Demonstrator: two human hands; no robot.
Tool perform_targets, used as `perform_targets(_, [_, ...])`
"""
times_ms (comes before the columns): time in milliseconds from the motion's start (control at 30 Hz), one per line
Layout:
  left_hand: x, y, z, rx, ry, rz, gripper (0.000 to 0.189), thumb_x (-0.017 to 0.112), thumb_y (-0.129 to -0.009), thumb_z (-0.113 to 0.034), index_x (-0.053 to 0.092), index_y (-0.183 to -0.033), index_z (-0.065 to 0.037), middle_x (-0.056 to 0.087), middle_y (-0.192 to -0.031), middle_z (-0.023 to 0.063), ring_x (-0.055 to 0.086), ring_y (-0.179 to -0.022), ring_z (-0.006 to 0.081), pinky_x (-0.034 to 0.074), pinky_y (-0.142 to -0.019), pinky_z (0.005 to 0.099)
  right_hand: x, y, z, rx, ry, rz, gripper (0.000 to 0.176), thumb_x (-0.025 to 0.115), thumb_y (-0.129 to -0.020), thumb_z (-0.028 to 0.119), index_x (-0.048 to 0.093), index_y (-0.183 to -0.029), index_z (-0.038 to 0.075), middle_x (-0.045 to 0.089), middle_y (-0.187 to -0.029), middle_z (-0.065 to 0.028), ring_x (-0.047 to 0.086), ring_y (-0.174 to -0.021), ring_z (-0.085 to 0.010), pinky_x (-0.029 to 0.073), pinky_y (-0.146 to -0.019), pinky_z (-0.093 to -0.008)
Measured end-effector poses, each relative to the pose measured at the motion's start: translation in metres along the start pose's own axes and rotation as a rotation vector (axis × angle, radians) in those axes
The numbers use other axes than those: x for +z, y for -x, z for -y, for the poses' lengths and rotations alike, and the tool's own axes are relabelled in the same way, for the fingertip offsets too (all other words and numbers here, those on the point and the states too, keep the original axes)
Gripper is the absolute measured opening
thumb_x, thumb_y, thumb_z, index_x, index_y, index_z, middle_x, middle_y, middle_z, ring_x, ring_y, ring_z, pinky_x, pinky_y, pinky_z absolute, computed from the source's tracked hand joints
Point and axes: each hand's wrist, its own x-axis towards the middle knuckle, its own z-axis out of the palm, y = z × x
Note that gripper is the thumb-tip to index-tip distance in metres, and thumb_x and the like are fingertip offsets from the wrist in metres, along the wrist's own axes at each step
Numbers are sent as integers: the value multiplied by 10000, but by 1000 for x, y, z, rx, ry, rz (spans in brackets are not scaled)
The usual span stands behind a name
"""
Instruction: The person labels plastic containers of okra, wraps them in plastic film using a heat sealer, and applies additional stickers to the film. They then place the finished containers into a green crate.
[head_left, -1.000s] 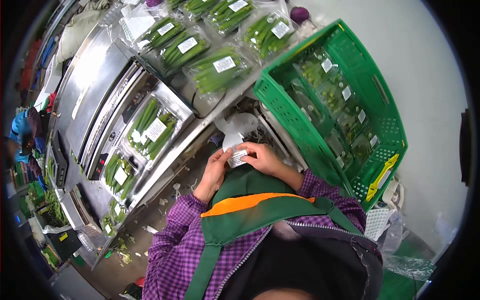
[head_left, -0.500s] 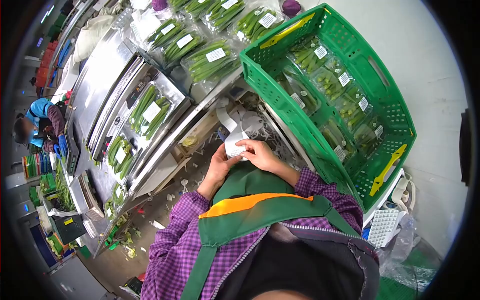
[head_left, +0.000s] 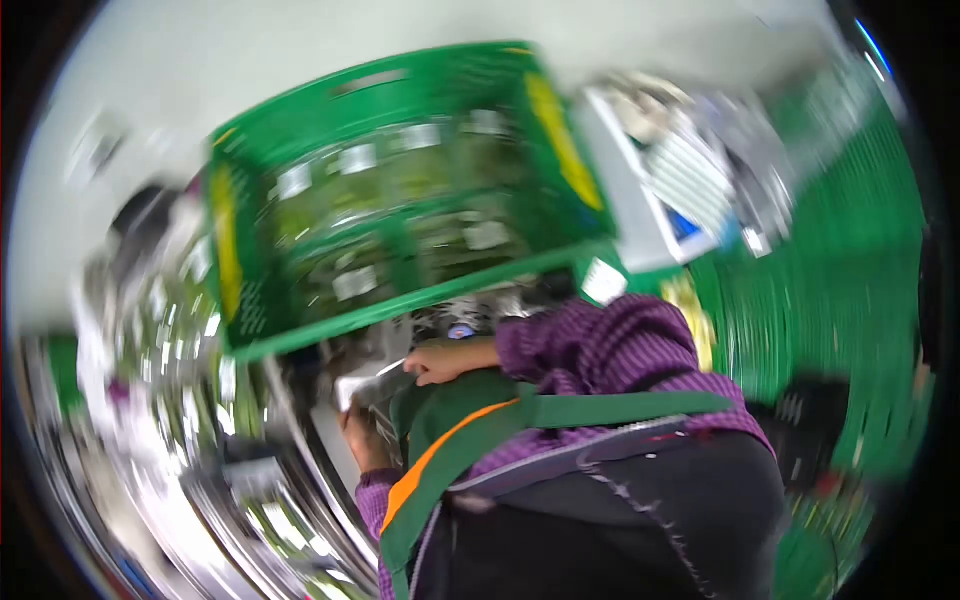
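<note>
A white paper label strip [head_left: 376, 378] stretches between my two hands, in front of the green apron. My left hand [head_left: 364, 438] pinches its lower left end with fingertips and thumb. At the other end, my right hand [head_left: 450, 362] has its fingers closed on the strip by the apron's upper edge. Motion blur hides any print on the paper. Just beyond my hands stands a green plastic crate [head_left: 420, 292] with yellow handles, containing several clear packs of green vegetables [head_left: 355, 190] with white labels.
To the left, a metal work surface carries blurred bagged greens [head_left: 180, 350]. A white stand with a ridged white pad [head_left: 690, 170] and clear plastic lies right of the crate. Green crates [head_left: 820, 320] fill the far right, and a black object [head_left: 812, 430] is below them.
My view has swung to the right, so the crate now lies straight ahead and the bench sits at the left. My hands have moved apart, with the strip stretched between them.
</note>
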Motion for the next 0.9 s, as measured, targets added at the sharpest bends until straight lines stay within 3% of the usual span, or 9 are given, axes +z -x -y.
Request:
perform_targets(133, [-22,-31,-32,589,-1118,406,410,587,-812,-23,493,-1204,51,600,-1015,129,585,-976,261,486,-803,326,-1,58,-48,301,-146,-336,339,626,-713,231,626,-983,28,648,-811,-155,612,-775,-321,473,-700,-396])
perform_targets(167, [-8,-39,-43,590,-1159,485,410,587,-812,-23,493,-1204,51,600,-1015,129,585,-976,261,486,-803,326,8,78,-74,332,-84,-449,348,640,-715,274,640,-955,21,638,-803,-167,605,-752,-324,471,-685,-412])
perform_targets(233, [18,-53,-71,383,-1514,443,458,560,-796,26,450,-1239,71,601,-1031,172,589,-983,277,484,-830,345,32,128,-89,719,-181,-775,352,648,-732,316,657,-900,6,640,-890,-194,616,-802,-329,476,-705,-427])
perform_targets(367, [52,-60,-94,517,-1597,617,412,550,-820,-27,464,-1212,66,596,-1043,190,596,-950,262,490,-773,359,106,227,-93,1086,-794,-1134,346,634,-734,299,678,-941,26,669,-811,-165,647,-729,-300,508,-695,-395])
perform_targets(400, [57,-61,-95,506,-1614,644,394,549,-822,-35,467,-1195,60,594,-1031,184,594,-939,258,489,-765,358,126,244,-93,1208,-587,-1169,335,629,-738,270,675,-967,30,667,-792,-159,649,-688,-267,514,-658,-360])
perform_targets(533, [77,-61,-99,442,-1657,692,323,546,-831,-67,481,-1129,38,583,-987,158,587,-897,245,483,-732,354,155,280,-98,1028,-1416,-1634,226,543,-818,121,618,-936,-57,603,-705,-84,569,-552,-155,445,-474,-255])
perform_targets(667, [102,-52,-84,381,-1693,754,256,542,-840,-99,495,-1063,17,573,-943,132,579,-854,231,476,-699,350,144,292,-146,763,-1563,-1817,213,569,-862,173,594,-979,-4,617,-784,-67,582,-618,-143,477,-535,-242])
perform_targets(733, [111,-47,-71,345,-1675,789,225,540,-845,-115,502,-1030,6,568,-921,119,576,-833,224,473,-683,348,119,291,-160,882,-1541,-1775,240,571,-868,185,584,-1029,8,627,-837,-61,593,-664,-147,485,-579,-250])
perform_targets(900, [121,-30,-35,236,-1562,905,163,536,-856,-155,519,-948,-21,555,-865,87,567,-780,208,466,-642,342,29,308,-168,711,-1408,-1948,209,569,-879,195,615,-987,22,632,-799,-50,594,-669,-127,476,-589,-250])
